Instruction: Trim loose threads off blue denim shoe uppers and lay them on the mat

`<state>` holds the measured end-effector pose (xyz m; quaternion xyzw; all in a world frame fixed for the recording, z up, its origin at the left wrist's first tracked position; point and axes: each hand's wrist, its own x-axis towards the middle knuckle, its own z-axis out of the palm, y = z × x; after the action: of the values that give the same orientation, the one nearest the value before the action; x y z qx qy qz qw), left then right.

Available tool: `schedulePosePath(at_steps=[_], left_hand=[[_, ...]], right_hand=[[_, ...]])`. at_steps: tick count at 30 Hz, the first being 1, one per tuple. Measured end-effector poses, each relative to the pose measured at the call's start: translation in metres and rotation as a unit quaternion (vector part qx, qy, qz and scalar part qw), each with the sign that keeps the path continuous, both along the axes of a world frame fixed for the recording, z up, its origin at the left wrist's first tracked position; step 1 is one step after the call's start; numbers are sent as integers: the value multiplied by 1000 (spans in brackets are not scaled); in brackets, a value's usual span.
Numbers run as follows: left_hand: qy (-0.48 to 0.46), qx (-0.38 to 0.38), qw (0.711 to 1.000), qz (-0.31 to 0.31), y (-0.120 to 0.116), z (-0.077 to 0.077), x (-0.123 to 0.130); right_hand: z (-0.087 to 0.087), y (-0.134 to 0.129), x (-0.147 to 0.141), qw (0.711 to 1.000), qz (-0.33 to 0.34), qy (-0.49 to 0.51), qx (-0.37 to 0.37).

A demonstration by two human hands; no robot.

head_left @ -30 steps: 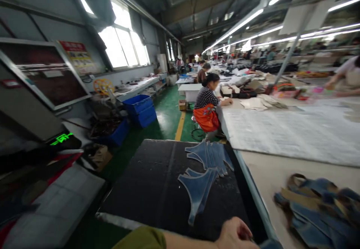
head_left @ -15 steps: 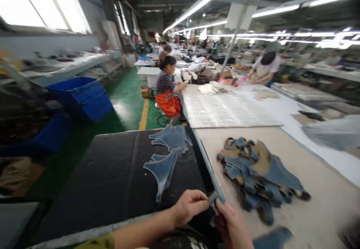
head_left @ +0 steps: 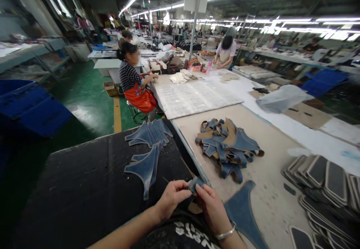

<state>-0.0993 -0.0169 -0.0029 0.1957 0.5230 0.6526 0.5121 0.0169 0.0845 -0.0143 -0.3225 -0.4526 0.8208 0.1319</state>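
Observation:
Close to my body, at the seam between the black mat and the beige board, both hands pinch one small blue leather piece [head_left: 194,184] with a tan underside. My left hand [head_left: 173,196] grips its left side between thumb and fingers. On the piece's right side, the thumb of my right hand [head_left: 210,207] presses on top. Blue cut leather pieces [head_left: 144,168] lie overlapped in two groups on the black mat, ahead and left. A heap of blue and tan leather pieces [head_left: 225,144] sits on the beige board. Beside my right wrist lies a single curved blue leather piece [head_left: 244,211].
Stacks of dark, light-edged panels [head_left: 323,181] stand at the right. A grey-white board [head_left: 197,95] lies beyond the heap. One person in a red apron [head_left: 139,95] sits at the table's left side; another works farther back. Blue bins [head_left: 33,106] stand on the green floor.
My view has swung to the right, bringing the dark panel stacks into sight. Both hands still hold the small blue leather piece between them.

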Motion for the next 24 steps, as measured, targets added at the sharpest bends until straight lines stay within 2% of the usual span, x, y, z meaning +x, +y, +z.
schedulePosePath(at_steps=[5, 12, 15, 21, 24], left_hand=[[41, -42, 998, 25, 3, 2, 4], [38, -48, 997, 45, 3, 4, 12], [30, -42, 998, 43, 2, -2, 16], [6, -45, 997, 67, 3, -24, 19], [2, -39, 999, 18, 4, -22, 17]], right_hand=[[13, 1, 4, 992, 59, 30, 110], [16, 0, 4, 980, 29, -31, 192], [17, -1, 3, 977, 12, -40, 211], [13, 0, 2, 978, 3, -44, 206], [7, 1, 5, 968, -1, -56, 245]])
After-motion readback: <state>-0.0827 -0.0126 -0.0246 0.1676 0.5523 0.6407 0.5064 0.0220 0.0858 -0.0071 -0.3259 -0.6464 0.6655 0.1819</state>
